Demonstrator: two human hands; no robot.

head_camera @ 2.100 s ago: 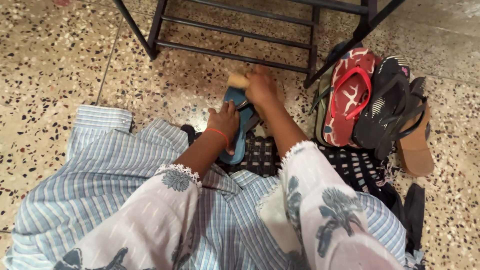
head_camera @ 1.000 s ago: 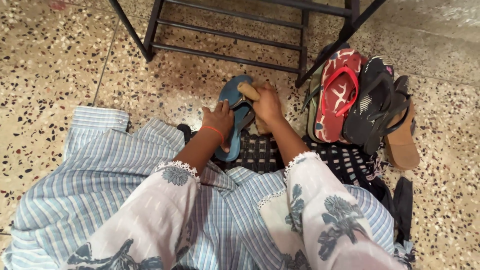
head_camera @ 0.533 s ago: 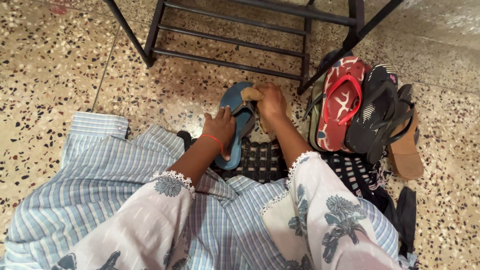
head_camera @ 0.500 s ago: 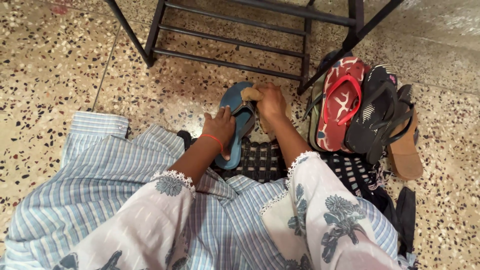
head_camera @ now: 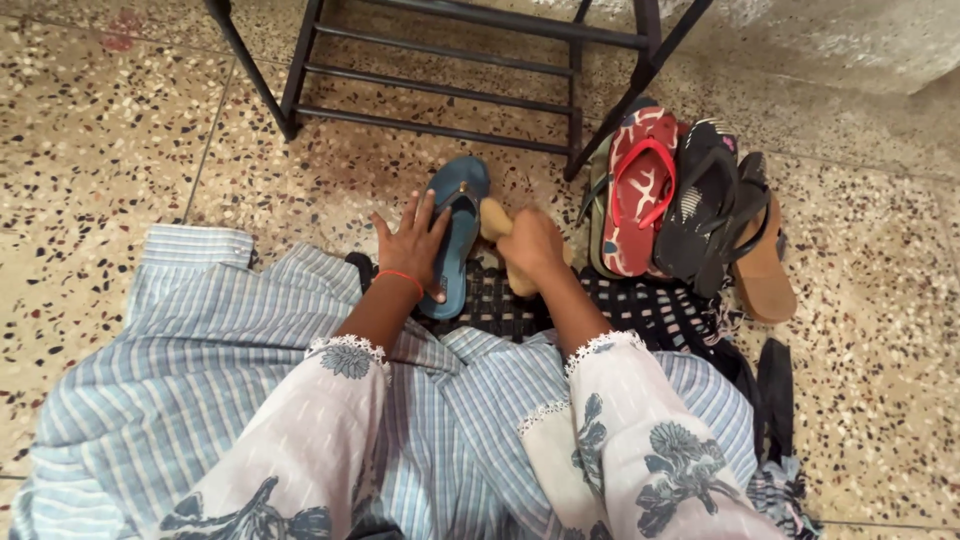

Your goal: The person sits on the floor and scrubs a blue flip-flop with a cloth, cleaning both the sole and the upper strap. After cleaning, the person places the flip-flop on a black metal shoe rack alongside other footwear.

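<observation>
A blue flip-flop (head_camera: 458, 225) lies on the speckled floor in front of my lap. My left hand (head_camera: 412, 243) rests on its left edge, fingers spread, holding it down; a red band circles the wrist. My right hand (head_camera: 530, 245) is closed around a tan brush or sponge (head_camera: 493, 219) beside the flip-flop's right side. Under both lies a black and white woven mat (head_camera: 500, 305).
A black metal shoe rack (head_camera: 440, 70) stands just beyond the flip-flop. To the right a pile of sandals leans together: a red flip-flop (head_camera: 635, 190), a black one (head_camera: 700, 205) and a brown one (head_camera: 765, 275). Striped blue cloth (head_camera: 190, 360) covers my lap.
My right hand with the tan brush has slid off the blue flip-flop to its right side. My left hand has opened out flat on the flip-flop's left edge.
</observation>
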